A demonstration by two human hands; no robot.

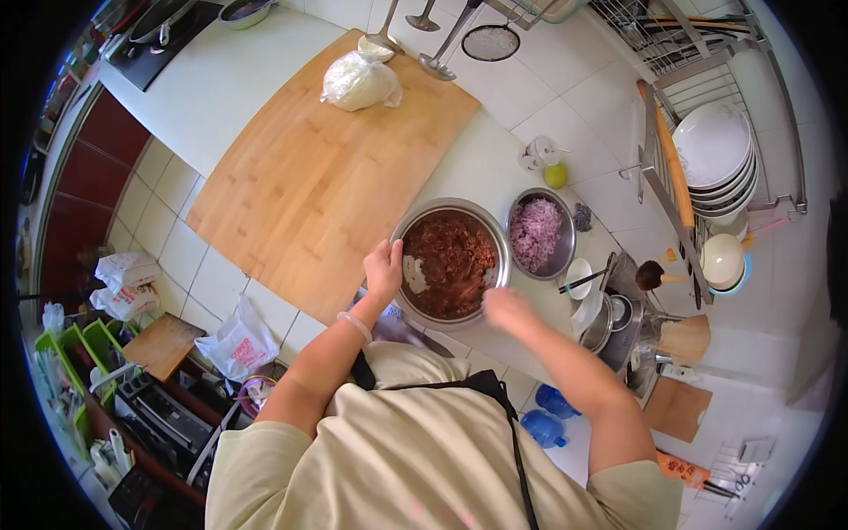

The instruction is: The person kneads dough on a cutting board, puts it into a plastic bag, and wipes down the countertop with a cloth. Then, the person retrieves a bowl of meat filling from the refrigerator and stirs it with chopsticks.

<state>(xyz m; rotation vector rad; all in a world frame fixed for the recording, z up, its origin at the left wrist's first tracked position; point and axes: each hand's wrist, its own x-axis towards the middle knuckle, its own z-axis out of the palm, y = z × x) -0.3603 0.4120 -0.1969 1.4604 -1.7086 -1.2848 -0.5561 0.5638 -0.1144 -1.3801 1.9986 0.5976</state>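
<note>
A wide steel mixing bowl (497,231) sits at the counter's front edge, beside the cutting board. In it lies dark reddish-brown minced meat (459,256), with some bare metal showing at the left. My left hand (384,269) is closed on the bowl's left rim. Over the front right rim is my right hand (508,309), curled and blurred by motion; whatever it may hold cannot be made out. Just right of this bowl stands a smaller metal bowl (565,247) with chopped purple onion (536,231).
A large wooden board (327,177) bears a plastic-wrapped white lump (360,81). Behind the onion are a clear cup (535,154) and a green fruit (556,176). White dishes (579,276) and pots (597,327) crowd the right. Ladles (437,66) and a plate rack (715,146) line the wall.
</note>
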